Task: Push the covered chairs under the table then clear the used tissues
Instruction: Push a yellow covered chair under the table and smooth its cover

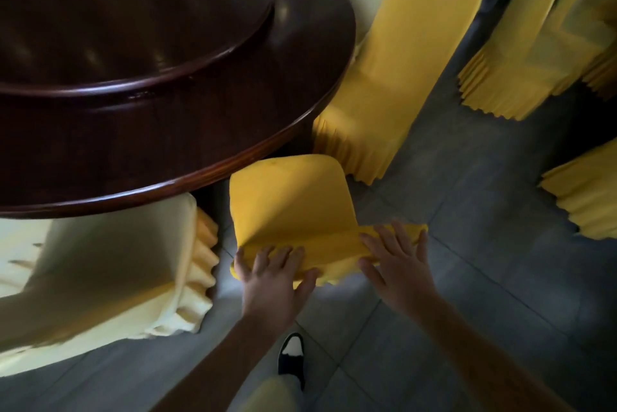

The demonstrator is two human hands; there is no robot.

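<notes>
Roughly mid-task, chair stage. Pale chair at near left sits partly under the round table. Centre yellow chair: seat front just at the table edge, not tucked. Left hand grips its backrest top, fingers curled over the fabric; right hand lies flat on it, fingers spread, not clenched. Next chair, far right, has its seat under the table. More chairs stand well apart. No tissues visible; that part looks untouched.
</notes>
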